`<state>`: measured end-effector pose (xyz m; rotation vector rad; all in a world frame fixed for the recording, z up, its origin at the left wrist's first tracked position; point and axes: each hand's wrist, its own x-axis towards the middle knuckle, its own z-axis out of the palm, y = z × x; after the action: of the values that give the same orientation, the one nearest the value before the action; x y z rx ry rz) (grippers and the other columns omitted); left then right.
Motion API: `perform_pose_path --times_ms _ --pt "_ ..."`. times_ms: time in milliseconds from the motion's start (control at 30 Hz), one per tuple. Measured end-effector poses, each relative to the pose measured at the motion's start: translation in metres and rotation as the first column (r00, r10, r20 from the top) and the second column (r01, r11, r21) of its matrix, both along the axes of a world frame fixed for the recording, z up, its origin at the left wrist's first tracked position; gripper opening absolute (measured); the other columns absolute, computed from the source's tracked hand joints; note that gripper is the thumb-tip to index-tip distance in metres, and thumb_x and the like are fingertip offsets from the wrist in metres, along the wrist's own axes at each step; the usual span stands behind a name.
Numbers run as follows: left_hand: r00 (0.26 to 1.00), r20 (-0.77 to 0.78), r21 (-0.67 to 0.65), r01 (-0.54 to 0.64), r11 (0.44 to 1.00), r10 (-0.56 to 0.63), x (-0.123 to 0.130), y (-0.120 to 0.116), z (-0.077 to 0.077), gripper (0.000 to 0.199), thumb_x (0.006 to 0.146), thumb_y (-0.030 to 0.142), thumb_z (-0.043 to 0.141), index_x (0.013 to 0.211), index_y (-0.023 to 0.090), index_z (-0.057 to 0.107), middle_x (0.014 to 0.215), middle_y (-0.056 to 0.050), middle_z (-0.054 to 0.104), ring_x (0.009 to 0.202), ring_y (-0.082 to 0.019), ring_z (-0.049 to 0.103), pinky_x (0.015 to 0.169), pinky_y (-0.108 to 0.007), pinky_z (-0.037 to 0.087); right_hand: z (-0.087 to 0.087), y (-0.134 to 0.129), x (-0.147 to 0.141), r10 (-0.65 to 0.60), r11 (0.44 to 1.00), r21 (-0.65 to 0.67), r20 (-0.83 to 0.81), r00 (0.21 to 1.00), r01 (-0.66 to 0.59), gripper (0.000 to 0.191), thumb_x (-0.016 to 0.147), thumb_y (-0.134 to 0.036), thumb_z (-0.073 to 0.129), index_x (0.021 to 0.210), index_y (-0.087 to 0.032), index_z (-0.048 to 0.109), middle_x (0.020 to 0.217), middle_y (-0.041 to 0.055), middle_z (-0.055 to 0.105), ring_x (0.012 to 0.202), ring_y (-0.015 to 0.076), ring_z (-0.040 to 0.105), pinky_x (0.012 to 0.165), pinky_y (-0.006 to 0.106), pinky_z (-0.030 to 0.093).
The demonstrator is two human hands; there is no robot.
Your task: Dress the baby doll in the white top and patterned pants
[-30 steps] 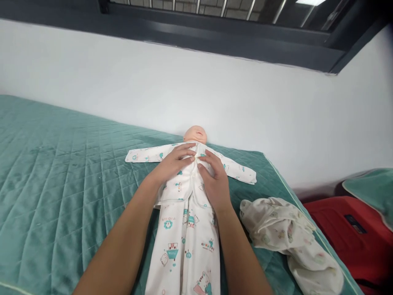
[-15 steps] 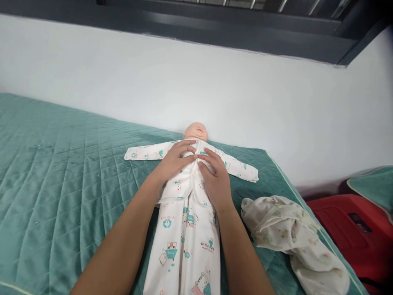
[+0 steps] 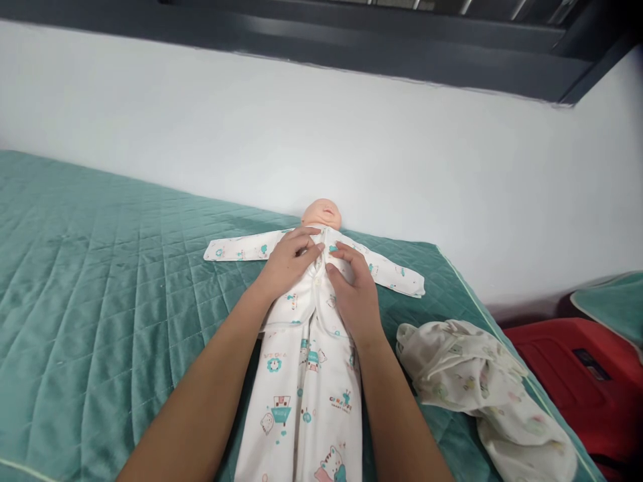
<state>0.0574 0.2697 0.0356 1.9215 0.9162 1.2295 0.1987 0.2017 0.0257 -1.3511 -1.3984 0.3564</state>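
A baby doll (image 3: 321, 213) lies on its back, dressed in a white printed baby jacket (image 3: 294, 308) and matching trousers (image 3: 301, 408). Both jacket sleeves are spread out to the sides. My left hand (image 3: 292, 261) is on the jacket's upper chest, its thumb and fingers closed on the edge of the front opening. Opposite it, my right hand (image 3: 355, 284) has bent fingers and thumb at the other edge, gripping the cloth. A small fastener shows on the front below my fingers. The cloth between the fingertips is partly hidden.
Under the doll is a green quilted mat (image 3: 125, 268). A crumpled pale printed cloth (image 3: 467, 375) lies to the right, near the mat's edge. Beyond that edge stands a red plastic object (image 3: 557, 368). A white wall (image 3: 251, 134) rises behind the doll's head.
My left thumb and right fingers, which met at the jacket's front, have drawn slightly apart. Both hands stay at the chest, and the doll lies as before.
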Motion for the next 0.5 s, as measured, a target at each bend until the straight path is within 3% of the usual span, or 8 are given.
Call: perform_pose_path --times_ms 100,233,367,500 --pt "0.994 -0.028 -0.034 0.106 0.994 -0.107 -0.006 -0.003 0.005 0.036 0.093 0.039 0.053 0.062 0.020 0.056 0.137 -0.002 0.059 0.130 -0.022 0.050 0.114 -0.038 0.033 0.000 0.000 0.003 0.027 0.999 -0.030 -0.056 0.998 -0.029 0.020 0.086 -0.030 0.060 0.105 -0.026 0.062 0.138 0.0033 0.059 0.133 0.0233 0.049 0.117 0.047 0.032" --pt "0.960 -0.128 -0.044 0.247 0.968 -0.250 -0.018 -0.006 0.009 0.037 0.092 0.042 0.055 0.063 0.020 0.062 0.149 0.001 0.050 0.142 -0.024 0.038 0.119 -0.042 0.027 -0.001 0.000 0.016 0.159 0.977 -0.120 -0.146 0.976 -0.177 0.034 0.085 -0.031 0.063 0.119 -0.031 0.059 0.147 -0.0002 0.051 0.139 0.0230 0.043 0.119 0.048 0.031" --pt "0.920 -0.204 -0.066 0.328 0.942 -0.334 -0.028 -0.005 0.007 0.025 0.091 0.042 0.059 0.078 0.023 0.071 0.155 0.003 0.042 0.150 -0.024 0.023 0.123 -0.046 0.018 0.000 -0.001 0.028 0.297 0.938 -0.163 -0.076 0.952 -0.305 0.049 0.083 -0.032 0.068 0.129 -0.036 0.054 0.156 -0.0027 0.039 0.146 0.0227 0.032 0.122 0.047 0.026" --pt "0.901 -0.193 -0.079 0.380 0.921 -0.388 -0.035 -0.007 0.004 0.019 0.090 0.040 0.062 0.089 0.026 0.074 0.156 0.004 0.040 0.153 -0.024 0.014 0.125 -0.047 0.014 0.001 0.000 0.033 0.343 0.927 -0.162 0.002 0.939 -0.339 0.057 0.081 -0.034 0.071 0.134 -0.038 0.051 0.158 -0.0020 0.035 0.149 0.0235 0.027 0.123 0.047 0.023"
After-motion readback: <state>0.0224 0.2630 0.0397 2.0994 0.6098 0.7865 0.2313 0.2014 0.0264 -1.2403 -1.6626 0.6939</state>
